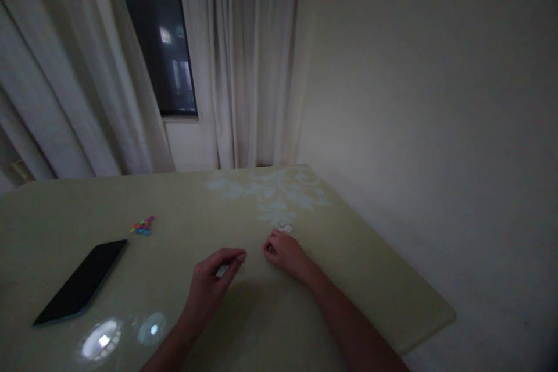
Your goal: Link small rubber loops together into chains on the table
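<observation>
Curtain [74, 81], pale and pleated, hangs at ten o'clock, taking the gap between the two hands as the centre of the dial. Just below nine o'clock a dark, flat tablet-like slab [82, 283] lies slantwise, its far end turned toward two. At eight, near the slab's close end, bright reflections [102, 340] shine on the glossy surface. Just above nine, near the slab's far end, sits a small heap of coloured pieces [143, 226], with pink, red, yellow and blue among them. Dark window [157, 40] shows at eleven, with lights in its glass.

Next comes the left hand [209, 282], over the table [383, 290], thumb and finger drawn into a narrow pinch aimed at about two o'clock; I cannot tell whether something tiny sits between the tips. Another curtain [248, 58] falls at twelve.

Further along, the right hand [285, 253] has its fingers curled in, thumb close to the forefinger; whether it holds anything cannot be told. Small pale bits [285, 228] lie just beside it, at its twelve o'clock; contact is unclear. Beyond them spreads a whitish floral pattern [279, 189]. Plain wall [414, 99] fills two o'clock.
</observation>
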Tool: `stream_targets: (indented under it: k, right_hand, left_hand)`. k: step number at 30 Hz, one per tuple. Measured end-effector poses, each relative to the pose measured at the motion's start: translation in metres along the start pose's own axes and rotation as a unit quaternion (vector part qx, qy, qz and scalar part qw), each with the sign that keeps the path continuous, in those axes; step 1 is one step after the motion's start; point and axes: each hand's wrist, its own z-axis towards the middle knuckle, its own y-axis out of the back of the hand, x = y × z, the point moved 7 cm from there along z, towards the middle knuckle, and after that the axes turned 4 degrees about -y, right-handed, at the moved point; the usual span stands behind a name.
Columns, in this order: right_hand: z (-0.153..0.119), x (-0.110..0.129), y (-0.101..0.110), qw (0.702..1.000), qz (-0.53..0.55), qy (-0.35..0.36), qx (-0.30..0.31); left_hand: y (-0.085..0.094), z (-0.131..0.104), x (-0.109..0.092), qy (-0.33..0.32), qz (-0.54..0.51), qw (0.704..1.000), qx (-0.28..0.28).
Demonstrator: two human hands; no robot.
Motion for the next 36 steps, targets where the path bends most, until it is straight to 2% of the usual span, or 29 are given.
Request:
stream_targets:
  k: [5,6,8,9,11,14,17,24,28,30,33,36]
  right_hand:
    - [-0.005,0.000,-0.005,0.998,-0.065,-0.008,0.004]
    - [-0.006,0.001,-0.004,0.999,-0.047,-0.007,0.007]
    - [-0.007,0.005,-0.002,0.998,0.059,-0.005,0.018]
    - [-0.007,0.009,-0.001,0.990,0.140,-0.003,0.028]
    - [-0.009,0.021,-0.001,0.950,0.305,0.005,0.060]
    - [-0.012,0.042,-0.001,0.892,0.441,0.035,0.095]
    - [-0.013,0.052,-0.005,0.866,0.489,0.041,0.095]
    - [-0.014,0.051,-0.013,0.846,0.524,-0.006,0.099]
    - [-0.013,0.051,-0.010,0.845,0.531,-0.006,0.057]
    - [-0.013,0.051,-0.006,0.864,0.504,0.013,0.007]
    - [-0.018,0.054,0.004,0.902,0.416,0.050,-0.100]
    - [-0.025,0.059,0.009,0.921,0.337,0.088,-0.174]
  left_hand:
    - [0.000,0.001,0.001,-0.012,0.002,1.000,0.004]
    - [-0.001,0.001,0.001,-0.018,0.002,1.000,0.008]
    - [-0.002,0.000,0.001,-0.031,0.005,0.999,0.018]
    - [-0.003,0.000,0.000,-0.038,0.008,0.999,0.022]
    - [-0.004,-0.002,-0.001,-0.050,0.013,0.998,0.027]
    - [-0.006,-0.003,-0.002,-0.063,0.011,0.998,0.028]
    - [-0.005,-0.003,-0.002,-0.078,0.010,0.997,0.019]
    - [-0.002,-0.003,-0.004,-0.080,0.014,0.997,0.002]
    - [-0.002,-0.001,-0.005,-0.041,0.011,0.999,-0.004]
    - [-0.002,-0.001,-0.003,-0.008,-0.001,1.000,-0.004]
    - [-0.001,-0.003,0.009,0.070,-0.031,0.997,-0.016]
    - [-0.004,-0.008,0.020,0.146,-0.061,0.987,-0.031]
